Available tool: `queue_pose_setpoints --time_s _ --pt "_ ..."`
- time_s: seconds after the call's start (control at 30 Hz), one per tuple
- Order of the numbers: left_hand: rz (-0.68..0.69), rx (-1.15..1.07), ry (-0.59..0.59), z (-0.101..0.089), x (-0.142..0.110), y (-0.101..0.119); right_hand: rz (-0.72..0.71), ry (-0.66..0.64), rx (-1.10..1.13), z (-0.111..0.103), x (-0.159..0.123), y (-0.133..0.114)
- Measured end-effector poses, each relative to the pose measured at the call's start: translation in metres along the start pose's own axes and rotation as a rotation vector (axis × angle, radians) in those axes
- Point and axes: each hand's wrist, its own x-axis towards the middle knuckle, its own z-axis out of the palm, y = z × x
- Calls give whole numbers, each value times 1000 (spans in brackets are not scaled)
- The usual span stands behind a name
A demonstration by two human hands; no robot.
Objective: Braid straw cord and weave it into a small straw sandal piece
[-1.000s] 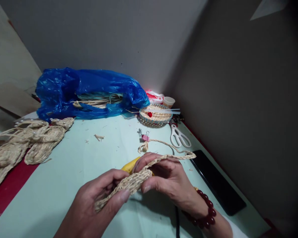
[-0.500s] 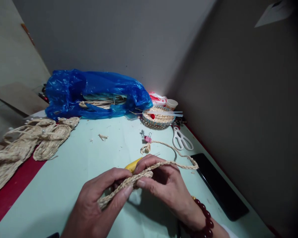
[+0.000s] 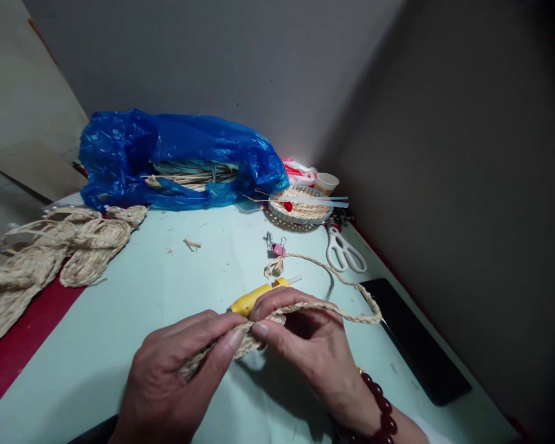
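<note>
Between my hands is a flat piece of coiled straw braid (image 3: 248,346), pale and rough. My left hand (image 3: 180,364) pinches its left part between thumb and fingers. With my right hand (image 3: 305,339) I grip the right end, thumb in front, fingertips behind. The loose braid (image 3: 351,317) runs over my right fingers, loops to the right and curves back to a pink binder clip (image 3: 279,250) on its end. Just behind my fingertips lies a yellow glue gun (image 3: 252,300) with a clear stick at its back. My fingers hide much of the coiled piece.
Woven straw slippers (image 3: 95,250) lie at the left. At the back sit a blue plastic bag (image 3: 203,139) of straw, a round woven basket (image 3: 300,213) with translucent sticks, and a paper cup (image 3: 326,182). White-handled scissors (image 3: 345,250) and a black phone-like slab (image 3: 420,345) lie at the right.
My left fingertips have moved up to the coiled piece's top edge, close to my right thumb. The loose braid has swung right. More of the glue gun now shows.
</note>
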Motion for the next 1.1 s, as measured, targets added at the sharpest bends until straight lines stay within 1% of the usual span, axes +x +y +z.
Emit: queue_pose_setpoints --time_s 0.1,0.17,0.27,0.33,0.4,0.47,0.53,0.57,0.67,0.73,0.77,0.87,0.93,1.0,1.1 --pt "-126 1 -14 0 0 0 24 7 -3 -1 2 1" --pt "-246 -62 -55 -2 0 -1 29 10 3 -3 4 0" --pt "-426 -285 -200 -6 3 -4 27 -4 31 -7 7 -1" --pt "-509 -440 -279 -8 7 -5 22 -21 49 -11 10 -1" --pt "-597 -555 -296 -11 11 -5 15 -42 65 -15 12 0" --pt "-706 -645 -283 -13 15 -5 5 -65 85 -18 14 1" --pt "-774 -708 -297 -14 17 -3 -2 -97 112 -19 15 2" --pt "-786 -725 -335 -14 17 -3 -2 -116 128 -19 16 2" --pt "-782 -693 -510 -12 14 0 25 -196 195 -16 15 2" --pt "-793 -683 -570 -9 12 2 53 -258 245 -13 15 2" --pt "-801 -703 -578 -8 11 3 66 -283 265 -13 15 1" --pt "-807 -812 -584 -8 10 4 88 -324 292 -13 16 1" --pt "-786 -822 -580 -9 10 5 83 -305 291 -15 16 1" --pt "-759 -786 -528 -11 11 6 67 -236 262 -17 16 1" --pt "-713 -716 -427 -13 11 8 27 -98 160 -18 15 0"
